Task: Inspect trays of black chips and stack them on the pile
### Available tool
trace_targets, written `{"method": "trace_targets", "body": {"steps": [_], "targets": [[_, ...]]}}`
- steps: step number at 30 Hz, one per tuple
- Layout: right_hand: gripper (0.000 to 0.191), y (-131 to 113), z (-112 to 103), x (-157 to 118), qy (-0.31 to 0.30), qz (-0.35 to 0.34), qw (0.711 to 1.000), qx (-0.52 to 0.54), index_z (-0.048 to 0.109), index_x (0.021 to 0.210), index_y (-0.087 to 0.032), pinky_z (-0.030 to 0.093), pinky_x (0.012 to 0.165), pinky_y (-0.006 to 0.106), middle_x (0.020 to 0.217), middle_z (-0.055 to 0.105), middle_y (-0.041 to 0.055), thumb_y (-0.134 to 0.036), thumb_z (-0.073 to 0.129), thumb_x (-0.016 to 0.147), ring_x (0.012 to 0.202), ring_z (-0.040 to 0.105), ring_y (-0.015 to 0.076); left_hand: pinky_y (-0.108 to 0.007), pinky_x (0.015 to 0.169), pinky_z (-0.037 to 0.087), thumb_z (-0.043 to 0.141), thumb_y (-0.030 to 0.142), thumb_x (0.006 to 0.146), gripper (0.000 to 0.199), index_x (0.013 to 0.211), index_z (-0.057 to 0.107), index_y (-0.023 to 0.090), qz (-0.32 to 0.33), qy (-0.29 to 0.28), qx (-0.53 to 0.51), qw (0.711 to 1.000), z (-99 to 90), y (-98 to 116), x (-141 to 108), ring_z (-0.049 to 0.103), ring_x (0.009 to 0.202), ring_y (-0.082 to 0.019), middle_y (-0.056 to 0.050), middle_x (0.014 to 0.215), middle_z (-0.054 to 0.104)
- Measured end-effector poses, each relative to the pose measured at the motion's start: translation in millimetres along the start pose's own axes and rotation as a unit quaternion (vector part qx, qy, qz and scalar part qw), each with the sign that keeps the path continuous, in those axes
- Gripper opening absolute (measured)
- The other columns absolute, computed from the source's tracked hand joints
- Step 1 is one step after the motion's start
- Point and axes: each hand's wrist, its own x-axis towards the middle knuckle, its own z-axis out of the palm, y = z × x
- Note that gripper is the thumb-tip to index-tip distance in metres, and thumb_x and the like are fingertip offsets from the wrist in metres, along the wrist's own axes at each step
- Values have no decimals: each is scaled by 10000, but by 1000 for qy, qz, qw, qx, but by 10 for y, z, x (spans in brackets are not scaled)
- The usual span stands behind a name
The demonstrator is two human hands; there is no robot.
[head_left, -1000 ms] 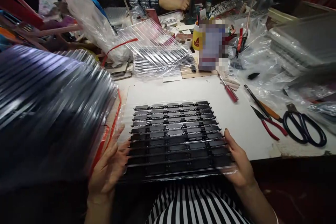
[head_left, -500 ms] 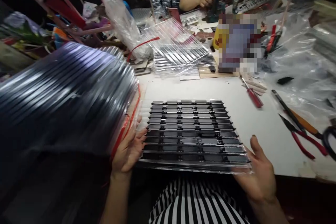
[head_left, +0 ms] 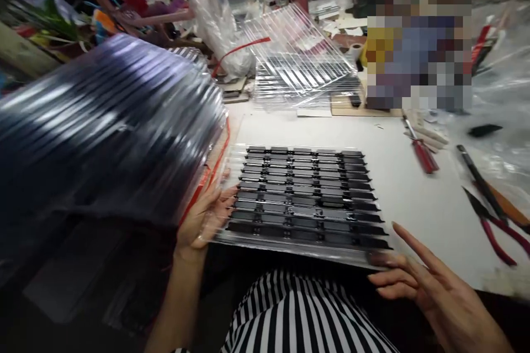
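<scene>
A clear ribbed plastic tray (head_left: 300, 242) is held over the table's front edge, slightly tilted. Rows of small black rectangular pieces (head_left: 290, 193) fill its grooves; their exact kind is too small to tell. My left hand (head_left: 205, 218) grips the tray's left side, with its fingers partly seen through the clear plastic. My right hand (head_left: 430, 281) is at the tray's front right corner, its fingers spread apart. A dark blurred patch shows at one fingertip there, and I cannot tell what it is.
A big stack of plastic-wrapped ribbed trays (head_left: 124, 132) rises at the left beside a red strap (head_left: 219, 157). Clear trays (head_left: 302, 60) lie behind on the white table (head_left: 281, 127). A screwdriver (head_left: 422, 154), pliers (head_left: 491, 226) and plastic sheeting (head_left: 505, 88) are on the right.
My right hand has shifted from the tray's right edge to its front corner, turning and spreading its fingers. My left hand still grips the tray. The view has swung slightly left and down.
</scene>
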Motion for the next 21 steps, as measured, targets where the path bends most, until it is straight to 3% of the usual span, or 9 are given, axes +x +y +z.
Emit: {"method": "trace_targets", "body": {"steps": [4, 7, 9, 11, 13, 14, 15, 17, 21], "targets": [[720, -64, 0, -83, 55, -71, 986, -140, 378, 1411, -266, 521, 444, 279, 744, 684, 53, -512, 627, 782, 555, 620, 190, -301, 727, 574, 381, 106, 911, 469, 1372, 417, 182, -16, 25, 31, 999, 52, 55, 40, 684, 798, -172, -95, 903, 711], [462, -142, 79, -69, 97, -208, 937, -263, 509, 1315, -299, 516, 560, 290, 740, 664, 26, -428, 539, 872, 598, 596, 168, -297, 724, 575, 344, 102, 923, 460, 1368, 424, 181, -20, 19, 33, 999, 77, 68, 62, 682, 793, -164, -104, 900, 708], [416, -194, 191, -3, 60, -349, 872, -339, 499, 1317, -327, 494, 789, 365, 961, 687, 41, -333, 509, 901, 864, 623, 215, -290, 729, 574, 336, 105, 926, 462, 1372, 419, 192, -23, 14, 24, 999, 77, 70, 73, 681, 826, -165, -109, 936, 704], [501, -236, 334, 92, -9, -461, 783, -417, 409, 1382, -337, 358, 980, 453, 1233, 613, 42, -281, 520, 897, 1179, 499, 272, -302, 746, 573, 329, 116, 931, 463, 1376, 415, 210, -25, 9, 13, 1000, 68, 71, 83, 679, 848, -167, -107, 966, 701], [586, -260, 464, 180, -58, -506, 712, -483, 318, 1432, -324, 227, 1044, 508, 1351, 529, 38, -294, 542, 891, 1314, 359, 299, -329, 773, 570, 315, 132, 938, 459, 1378, 412, 222, -22, 4, 5, 1000, 59, 73, 87, 680, 854, -171, -100, 964, 704], [606, -266, 506, 210, -68, -510, 693, -505, 292, 1442, -317, 187, 1053, 519, 1358, 523, 37, -309, 546, 892, 1331, 336, 302, -338, 784, 567, 309, 135, 941, 459, 1379, 412, 223, -19, 1, 6, 1000, 56, 74, 85, 682, 848, -171, -97, 958, 706], [603, -268, 527, 227, -74, -509, 686, -514, 285, 1444, -311, 167, 1056, 521, 1347, 534, 36, -319, 538, 897, 1333, 335, 300, -345, 791, 565, 308, 134, 941, 460, 1380, 411, 223, -14, -1, 10, 1000, 55, 74, 82, 684, 845, -173, -96, 954, 707], [548, -263, 495, 224, -60, -509, 702, -495, 317, 1430, -296, 186, 1053, 508, 1315, 563, 40, -310, 502, 914, 1311, 370, 287, -363, 798, 564, 321, 130, 935, 466, 1381, 410, 226, -6, -4, 20, 1000, 58, 72, 74, 686, 853, -185, -95, 955, 709], [424, -209, 229, 118, 81, -474, 781, -399, 444, 1348, -286, 334, 983, 457, 1254, 589, 60, -244, 446, 926, 1191, 485, 262, -382, 801, 565, 379, 136, 915, 451, 1354, 445, 213, -2, 12, 30, 999, 82, 75, 76, 687, 873, -209, -91, 963, 710]]}}
